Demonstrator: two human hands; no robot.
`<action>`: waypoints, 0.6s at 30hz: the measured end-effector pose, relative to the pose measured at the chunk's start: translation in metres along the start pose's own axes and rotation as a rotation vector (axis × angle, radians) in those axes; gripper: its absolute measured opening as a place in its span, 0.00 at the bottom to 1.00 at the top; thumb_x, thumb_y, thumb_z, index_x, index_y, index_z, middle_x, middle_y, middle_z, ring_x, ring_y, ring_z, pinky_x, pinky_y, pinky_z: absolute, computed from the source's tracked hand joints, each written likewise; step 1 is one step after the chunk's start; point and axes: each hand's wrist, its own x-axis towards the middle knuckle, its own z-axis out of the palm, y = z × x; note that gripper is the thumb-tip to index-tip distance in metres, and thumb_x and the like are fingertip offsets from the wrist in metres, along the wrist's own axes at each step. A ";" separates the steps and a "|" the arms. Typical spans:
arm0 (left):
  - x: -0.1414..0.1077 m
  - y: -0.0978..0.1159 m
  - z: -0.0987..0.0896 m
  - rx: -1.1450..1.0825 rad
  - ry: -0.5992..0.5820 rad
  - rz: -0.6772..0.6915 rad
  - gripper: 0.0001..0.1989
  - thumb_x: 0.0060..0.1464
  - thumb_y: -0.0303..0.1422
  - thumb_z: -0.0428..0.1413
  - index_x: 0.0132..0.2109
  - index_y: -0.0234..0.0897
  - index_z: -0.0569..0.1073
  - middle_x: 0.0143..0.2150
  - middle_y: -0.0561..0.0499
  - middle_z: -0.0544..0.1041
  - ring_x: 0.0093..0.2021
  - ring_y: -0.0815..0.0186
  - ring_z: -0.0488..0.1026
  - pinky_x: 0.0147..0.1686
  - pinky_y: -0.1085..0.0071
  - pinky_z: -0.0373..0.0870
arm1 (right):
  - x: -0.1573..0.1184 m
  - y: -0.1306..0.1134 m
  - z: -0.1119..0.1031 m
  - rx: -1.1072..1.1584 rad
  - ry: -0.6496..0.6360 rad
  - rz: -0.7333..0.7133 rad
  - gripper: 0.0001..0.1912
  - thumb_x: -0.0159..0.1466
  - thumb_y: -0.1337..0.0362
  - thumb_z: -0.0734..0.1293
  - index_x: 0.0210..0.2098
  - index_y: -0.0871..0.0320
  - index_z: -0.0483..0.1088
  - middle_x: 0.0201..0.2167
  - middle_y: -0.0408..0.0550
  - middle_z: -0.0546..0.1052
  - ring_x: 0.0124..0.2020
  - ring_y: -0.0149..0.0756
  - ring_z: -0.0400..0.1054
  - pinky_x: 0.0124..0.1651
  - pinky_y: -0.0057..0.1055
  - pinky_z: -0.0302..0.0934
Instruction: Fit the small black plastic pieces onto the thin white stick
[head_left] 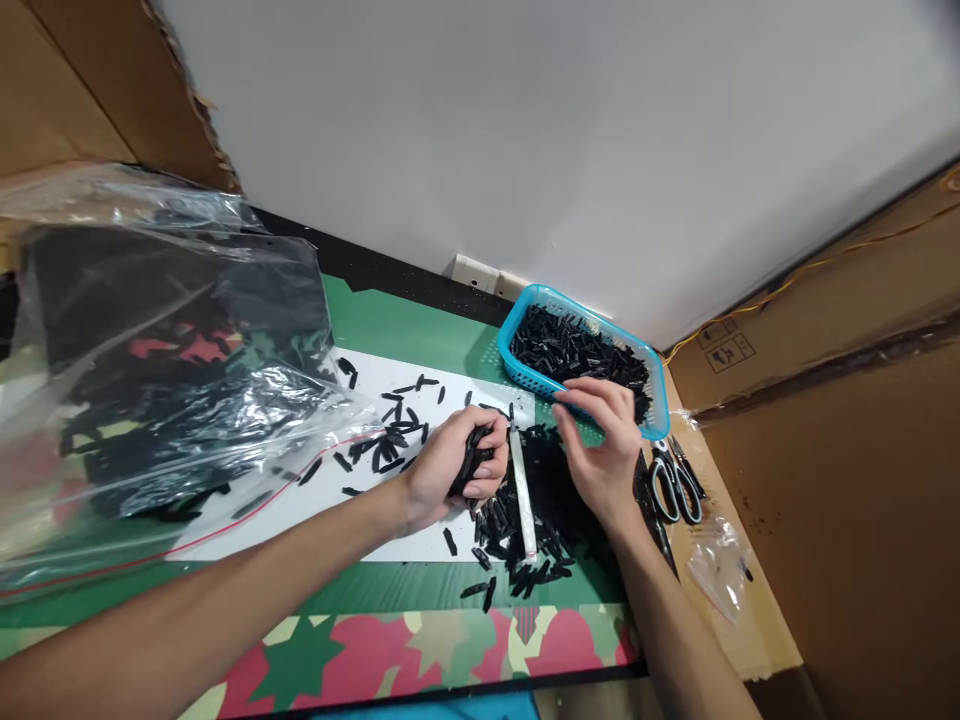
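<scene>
Small black pieces fill my left hand (461,465), whose fingers are curled round them, above the right part of a white sheet (442,545). My right hand (604,440) is raised at the near edge of a blue basket (525,378), its fingers apart and nothing visible between them. Many black pieces (574,350) lie in the basket. Below and between my hands is a loose pile of black pieces (551,480), with a narrow white strip (523,495) across it. More black pieces (390,435) are scattered on the sheet to the left.
A large clear plastic bag (187,400) with dark contents covers the left side. Scissors (675,490) and a small clear bag (724,570) lie on cardboard at the right. Behind the basket are a pale wall (525,140) and a socket (474,273). Cardboard (840,500) stands at the right.
</scene>
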 end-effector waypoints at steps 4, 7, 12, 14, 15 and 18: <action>0.003 -0.003 0.003 0.000 0.088 0.100 0.15 0.61 0.37 0.53 0.28 0.38 0.62 0.18 0.58 0.58 0.14 0.77 0.50 0.11 0.84 0.49 | -0.009 -0.030 0.008 0.340 -0.324 -0.056 0.11 0.70 0.69 0.71 0.49 0.48 0.79 0.50 0.48 0.79 0.53 0.43 0.70 0.59 0.46 0.65; 0.003 -0.005 0.005 0.025 0.090 0.117 0.14 0.61 0.37 0.53 0.29 0.38 0.62 0.19 0.59 0.59 0.13 0.77 0.51 0.10 0.84 0.49 | -0.010 -0.036 0.010 0.455 -0.402 0.011 0.09 0.70 0.69 0.70 0.45 0.49 0.80 0.50 0.47 0.80 0.54 0.43 0.70 0.60 0.47 0.63; 0.002 -0.007 0.004 0.103 0.085 0.108 0.17 0.64 0.40 0.52 0.28 0.38 0.61 0.18 0.58 0.61 0.12 0.77 0.53 0.11 0.84 0.47 | -0.008 -0.034 0.005 0.509 -0.457 0.086 0.04 0.67 0.68 0.74 0.40 0.52 0.79 0.50 0.48 0.79 0.55 0.44 0.70 0.60 0.47 0.63; 0.001 -0.007 0.005 0.134 0.098 0.123 0.17 0.64 0.41 0.52 0.29 0.39 0.61 0.17 0.57 0.62 0.12 0.77 0.53 0.11 0.84 0.47 | -0.008 -0.036 0.004 0.525 -0.460 0.103 0.03 0.67 0.67 0.74 0.39 0.52 0.78 0.49 0.48 0.79 0.54 0.44 0.71 0.61 0.46 0.63; 0.001 -0.007 0.005 0.145 0.104 0.131 0.17 0.64 0.41 0.53 0.29 0.39 0.61 0.17 0.57 0.63 0.12 0.77 0.53 0.11 0.84 0.47 | -0.008 -0.037 0.004 0.531 -0.455 0.114 0.03 0.67 0.67 0.74 0.39 0.53 0.78 0.49 0.49 0.79 0.54 0.44 0.71 0.61 0.46 0.63; 0.000 -0.007 0.008 0.153 0.130 0.136 0.16 0.63 0.41 0.54 0.30 0.39 0.61 0.18 0.58 0.63 0.12 0.77 0.54 0.12 0.84 0.47 | -0.009 -0.041 0.006 0.542 -0.443 0.133 0.03 0.67 0.67 0.74 0.37 0.53 0.77 0.48 0.49 0.79 0.54 0.44 0.72 0.61 0.46 0.63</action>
